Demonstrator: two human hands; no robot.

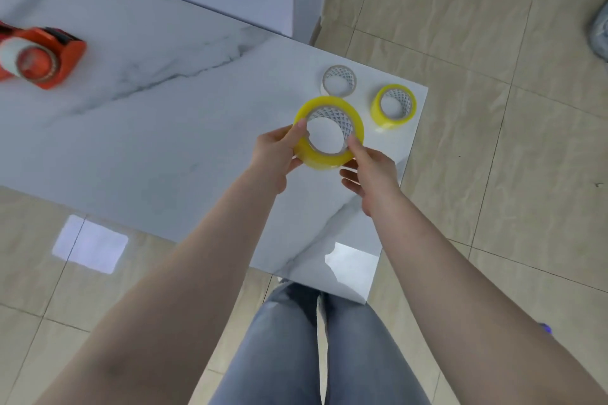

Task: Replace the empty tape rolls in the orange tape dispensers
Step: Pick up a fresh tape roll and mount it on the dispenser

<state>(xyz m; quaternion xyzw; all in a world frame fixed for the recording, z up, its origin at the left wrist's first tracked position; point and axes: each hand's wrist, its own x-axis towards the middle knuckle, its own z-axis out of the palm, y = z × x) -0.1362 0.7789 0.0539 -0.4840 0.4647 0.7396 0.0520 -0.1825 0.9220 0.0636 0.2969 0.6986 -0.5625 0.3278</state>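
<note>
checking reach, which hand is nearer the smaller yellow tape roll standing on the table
Right. The right hand is just below-left of the smaller yellow tape roll; the left hand is farther left, across the held roll.

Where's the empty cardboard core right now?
In the head view, the empty core stands on the marble table near its far right corner, beside the smaller yellow roll.

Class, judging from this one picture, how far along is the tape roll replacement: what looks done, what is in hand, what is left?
Done: an empty core stands on the table, apparently already removed. In hand: the left hand and right hand hold a full yellow roll. Left: fitting it into the orange dispenser; a second yellow roll still waits.
</note>
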